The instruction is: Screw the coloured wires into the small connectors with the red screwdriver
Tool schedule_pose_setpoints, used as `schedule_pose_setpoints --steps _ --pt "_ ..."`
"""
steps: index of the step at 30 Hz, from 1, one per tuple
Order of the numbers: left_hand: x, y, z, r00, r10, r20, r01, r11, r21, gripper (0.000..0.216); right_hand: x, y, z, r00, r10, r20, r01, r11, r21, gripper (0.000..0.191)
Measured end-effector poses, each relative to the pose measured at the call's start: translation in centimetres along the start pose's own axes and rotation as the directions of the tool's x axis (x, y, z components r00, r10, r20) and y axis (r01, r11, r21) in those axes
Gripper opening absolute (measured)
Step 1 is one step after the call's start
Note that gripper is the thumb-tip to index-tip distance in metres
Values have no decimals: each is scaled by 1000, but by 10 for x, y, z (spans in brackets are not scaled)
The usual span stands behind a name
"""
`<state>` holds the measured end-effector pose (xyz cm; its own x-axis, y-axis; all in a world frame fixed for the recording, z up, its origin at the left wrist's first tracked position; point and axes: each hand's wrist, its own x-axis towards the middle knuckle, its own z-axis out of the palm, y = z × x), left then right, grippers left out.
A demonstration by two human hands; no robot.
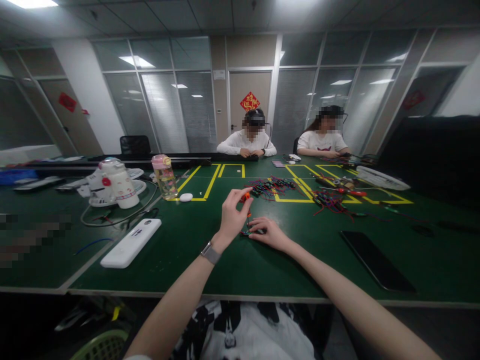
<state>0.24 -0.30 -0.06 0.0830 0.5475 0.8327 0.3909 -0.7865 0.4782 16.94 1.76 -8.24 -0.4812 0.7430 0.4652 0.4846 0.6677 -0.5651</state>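
My left hand (231, 212), with a watch on the wrist, is closed around the orange handle of a screwdriver (245, 197). The screwdriver stands nearly upright, its thin shaft pointing down at a small green circuit board (245, 233) on the table. From the right, my right hand (272, 234) rests low on the tabletop, its fingertips closed on the edge of that board. Fingers partly hide the board, so the exact spot under the tip cannot be made out. Just beyond lies a pile of small boards with red and black wires (273, 186).
Another wired heap (332, 200) lies to the right on the green table (210, 272). A black phone (377, 260) is at right. On the left are a white power bank (131, 243), a pink-lidded bottle (165, 177) and a white cup (123, 187). Two people sit opposite.
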Motion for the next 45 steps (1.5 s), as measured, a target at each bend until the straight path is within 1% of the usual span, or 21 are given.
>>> schedule_pose_setpoints --steps 3,7,11,21,25,29,37,40,43,45 --pt "-1 -1 1 1000 -14 -17 15 999 31 23 0 1 1 1000 10 -2 -10 1000 -10 11" --pt "0 0 0 998 -51 48 50 999 13 32 -1 1 1 1000 27 1 -27 1000 -10 12" --pt "1 0 0 994 -29 103 33 999 -36 38 -1 0 1 999 34 4 -34 999 -8 12" --pt "1 -3 1 997 -36 70 36 999 0 39 0 -1 1 1000 29 4 -29 1000 -5 12" --pt "1 -4 1 998 -37 58 38 999 -22 30 0 -2 0 1000 22 3 -22 1000 -1 12" --pt "0 -3 1 998 -45 37 45 999 -6 23 0 -1 0 1000 15 1 -15 1000 -8 11" --pt "-1 -2 1 991 -61 123 71 994 -78 28 0 2 2 1000 4 -12 -4 1000 -16 11" --pt "0 -2 1 987 -75 139 95 985 -143 27 -1 1 1 1000 2 -9 -2 1000 -12 12" --pt "0 -2 0 978 -87 191 128 969 -213 30 -1 1 1 1000 -1 -14 1 1000 -14 11" --pt "0 -1 0 974 -79 211 127 967 -223 32 0 1 1 1000 -6 -18 6 1000 -15 11"
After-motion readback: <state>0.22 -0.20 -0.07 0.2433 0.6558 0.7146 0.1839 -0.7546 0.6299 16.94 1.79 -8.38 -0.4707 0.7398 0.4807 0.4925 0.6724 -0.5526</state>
